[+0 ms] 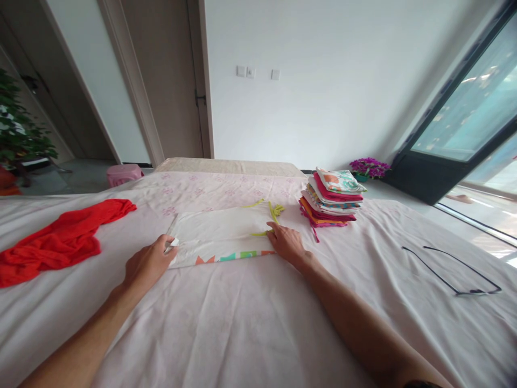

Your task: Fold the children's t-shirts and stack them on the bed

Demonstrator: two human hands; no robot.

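Observation:
A white cloth with yellow ties and a coloured zigzag hem lies folded flat on the bed sheet. My left hand is closed, pinching the cloth's left edge between thumb and fingers. My right hand rests on the cloth's right end, fingers close together and pressing down beside the yellow ties.
A crumpled red garment lies at the left. A stack of folded colourful cloths sits at the back right, with purple flowers behind it. A thin black wire hanger lies at the right. A pink stool stands beyond the bed.

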